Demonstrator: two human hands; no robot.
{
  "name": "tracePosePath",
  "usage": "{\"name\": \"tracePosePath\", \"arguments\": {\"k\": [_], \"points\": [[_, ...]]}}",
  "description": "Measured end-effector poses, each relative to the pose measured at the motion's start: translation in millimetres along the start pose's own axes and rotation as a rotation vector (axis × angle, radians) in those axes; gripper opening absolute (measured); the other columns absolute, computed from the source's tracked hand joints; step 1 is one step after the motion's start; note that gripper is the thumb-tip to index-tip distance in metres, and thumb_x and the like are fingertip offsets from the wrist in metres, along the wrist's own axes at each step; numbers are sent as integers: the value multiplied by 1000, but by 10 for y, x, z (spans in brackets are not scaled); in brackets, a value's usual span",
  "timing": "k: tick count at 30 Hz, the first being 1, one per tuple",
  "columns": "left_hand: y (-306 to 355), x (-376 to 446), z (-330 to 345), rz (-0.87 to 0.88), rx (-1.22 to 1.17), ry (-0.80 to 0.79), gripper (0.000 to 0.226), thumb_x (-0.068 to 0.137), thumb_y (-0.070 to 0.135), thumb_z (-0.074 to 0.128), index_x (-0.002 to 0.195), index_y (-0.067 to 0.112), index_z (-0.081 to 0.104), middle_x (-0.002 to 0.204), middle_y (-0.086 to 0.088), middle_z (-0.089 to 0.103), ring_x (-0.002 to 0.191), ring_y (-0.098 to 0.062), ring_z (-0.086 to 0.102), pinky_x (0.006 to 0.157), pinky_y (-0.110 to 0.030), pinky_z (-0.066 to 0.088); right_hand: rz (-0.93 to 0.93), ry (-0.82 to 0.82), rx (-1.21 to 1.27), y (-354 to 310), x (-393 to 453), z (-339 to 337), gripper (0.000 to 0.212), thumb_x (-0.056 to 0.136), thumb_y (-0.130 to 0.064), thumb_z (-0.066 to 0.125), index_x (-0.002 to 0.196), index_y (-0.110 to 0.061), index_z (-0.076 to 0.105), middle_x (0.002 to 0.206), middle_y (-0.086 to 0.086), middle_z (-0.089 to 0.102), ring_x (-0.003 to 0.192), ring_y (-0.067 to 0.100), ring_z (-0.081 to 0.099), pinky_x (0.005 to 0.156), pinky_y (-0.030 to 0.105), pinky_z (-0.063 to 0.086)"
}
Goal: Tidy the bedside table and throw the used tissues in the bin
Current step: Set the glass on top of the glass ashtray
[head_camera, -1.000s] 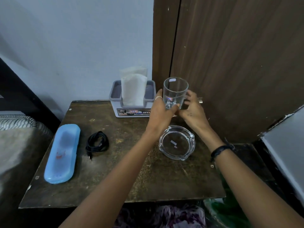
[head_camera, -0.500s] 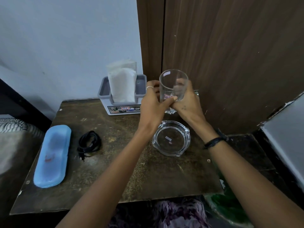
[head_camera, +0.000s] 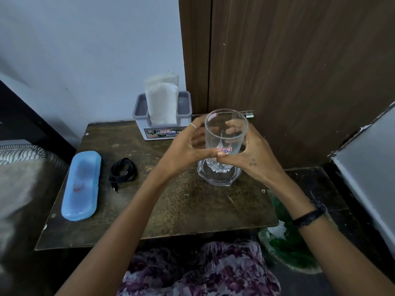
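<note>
A clear drinking glass (head_camera: 226, 129) with a small red and blue sticker is held upright between both hands above a round glass ashtray (head_camera: 218, 178) on the dark wooden bedside table (head_camera: 192, 210). My left hand (head_camera: 186, 148) curls round its left side, thumb across the front. My right hand (head_camera: 254, 154) grips the right side, fingers showing behind the glass. A grey tissue holder (head_camera: 183, 107) with white tissues (head_camera: 162, 101) stands at the table's back. A green-lined bin (head_camera: 286, 246) with a white tissue in it sits low to the right of the table.
A light blue case (head_camera: 82, 184) lies on the table's left, with a coiled black cable (head_camera: 123, 173) beside it. A brown wooden door (head_camera: 299, 71) stands behind. Bedding (head_camera: 21, 167) lies to the left, and a pale grey panel (head_camera: 369, 167) to the right.
Both hands have brought the glass nearer to me, so it now hangs right over the ashtray instead of beyond it. My view has shifted slightly.
</note>
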State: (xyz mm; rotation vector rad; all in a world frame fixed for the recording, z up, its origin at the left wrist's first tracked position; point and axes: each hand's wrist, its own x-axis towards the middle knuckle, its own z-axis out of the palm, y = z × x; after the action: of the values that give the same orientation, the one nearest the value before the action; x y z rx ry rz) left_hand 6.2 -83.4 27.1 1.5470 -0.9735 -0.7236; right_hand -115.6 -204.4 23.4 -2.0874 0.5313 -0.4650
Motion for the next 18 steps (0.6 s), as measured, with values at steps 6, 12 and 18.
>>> {"name": "tracePosePath", "arguments": {"k": [6,12,18], "points": [[-174,25,-14,-49,-24,-35,79,68,4,76,135,23,40,122,-3,61,115,-13,60,97,-31,50,36,3,-1,102,-25,74,72,61,-32,83,121,-29,43,116,-5,54,104,8,55,88,29,47],[-273,14,7,-60,-40,-52,81,64,12,76,135,24,39,125,-6,59,119,-19,57,104,-42,44,53,2,-13,179,-42,126,67,60,-34,84,113,-34,43,113,-9,53,105,8,54,88,31,48],[-278,14,0,-50,-41,-70,83,61,17,76,134,27,39,128,-6,58,121,-18,55,105,-40,43,46,1,-51,189,-44,144,69,60,-38,83,112,-36,38,115,-9,51,106,9,52,80,21,43]]}}
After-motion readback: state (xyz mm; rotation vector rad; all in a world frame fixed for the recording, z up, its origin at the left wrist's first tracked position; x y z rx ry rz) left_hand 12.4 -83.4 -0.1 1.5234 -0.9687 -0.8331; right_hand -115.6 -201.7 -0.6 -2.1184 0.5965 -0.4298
